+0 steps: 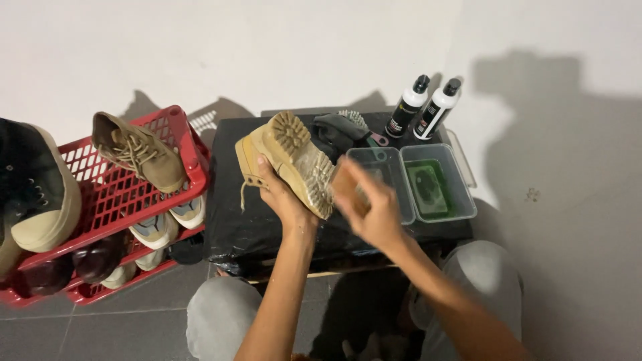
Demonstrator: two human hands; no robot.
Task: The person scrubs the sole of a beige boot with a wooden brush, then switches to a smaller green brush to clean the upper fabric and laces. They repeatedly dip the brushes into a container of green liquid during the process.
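My left hand [284, 197] grips a tan boot [284, 150] from below, with its lugged, dirty sole turned up and toward me. My right hand [374, 210] holds a brown brush [348, 187] pressed against the sole near the toe; hand and brush are motion-blurred. Both hands hover over a low table covered in black plastic [234, 214].
Two clear plastic tubs [441, 180] sit on the table's right side, one with green liquid. Behind them stand two bottles [421, 107], one black and one white, beside a dark cloth and another brush [348, 127]. A red shoe rack [114, 200] with several shoes stands to the left. My knees are below.
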